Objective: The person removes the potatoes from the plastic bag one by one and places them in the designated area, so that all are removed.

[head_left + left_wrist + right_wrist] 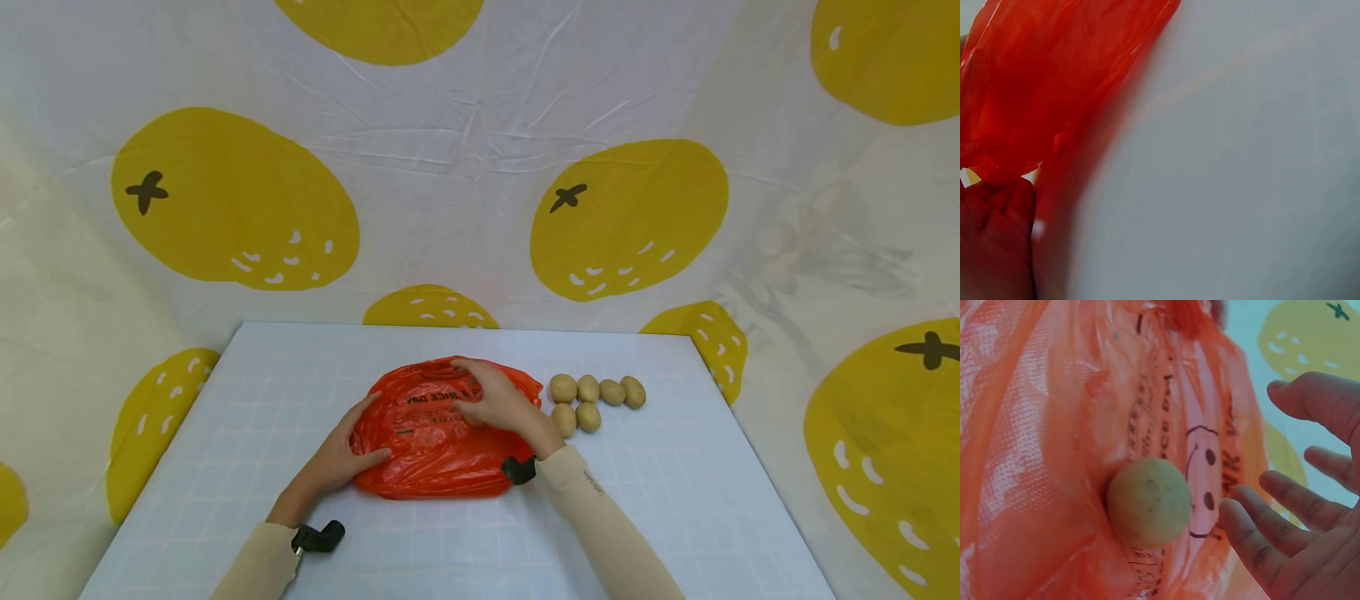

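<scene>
A red plastic bag (431, 467) with dark print lies spread on the table. My left hand (341, 450) rests at its left side, thumb and index finger spread apart over the plastic; its other fingers are hidden. In the left wrist view, red plastic (1054, 81) covers the area beyond the palm (997, 244). Over the bag's right part reaches my right hand (495, 400), fingers extended and spread. A round potato (1149, 501) sits against the printed plastic, just beyond the right fingertips, with a gap between them in the right wrist view.
Several potatoes (611, 392) lie in two short rows to the right of the bag, close to the right wrist. The white table (660, 500) has a faint grid pattern. Behind it hangs a white cloth (450, 208) printed with large yellow fruit.
</scene>
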Tool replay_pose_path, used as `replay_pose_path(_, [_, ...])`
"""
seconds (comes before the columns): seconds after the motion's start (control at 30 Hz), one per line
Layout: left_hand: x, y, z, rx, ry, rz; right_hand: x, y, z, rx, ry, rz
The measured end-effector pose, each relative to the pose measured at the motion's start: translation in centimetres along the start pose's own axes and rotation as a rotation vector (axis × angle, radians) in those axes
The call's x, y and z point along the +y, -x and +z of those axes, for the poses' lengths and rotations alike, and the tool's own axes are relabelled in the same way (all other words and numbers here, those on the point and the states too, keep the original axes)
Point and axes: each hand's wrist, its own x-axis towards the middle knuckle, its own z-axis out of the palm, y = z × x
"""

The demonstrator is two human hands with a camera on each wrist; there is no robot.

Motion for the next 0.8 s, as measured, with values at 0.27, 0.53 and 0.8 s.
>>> replay_pose_path(0.27, [-0.2,0.0,0.0,0.001,-0.001,-0.003,0.7,-0.1,0.7,-0.033,-0.006,0.053])
replay_pose_path(0.53, [-0.2,0.0,0.0,0.002,0.003,0.014,0.9,0.1,0.7,-0.008,0.014,0.047])
replay_pose_path(0.8, [-0.3,0.0,0.0,0.003,0.006,0.017,1.4,0.4,0.7,0.006,0.006,0.049])
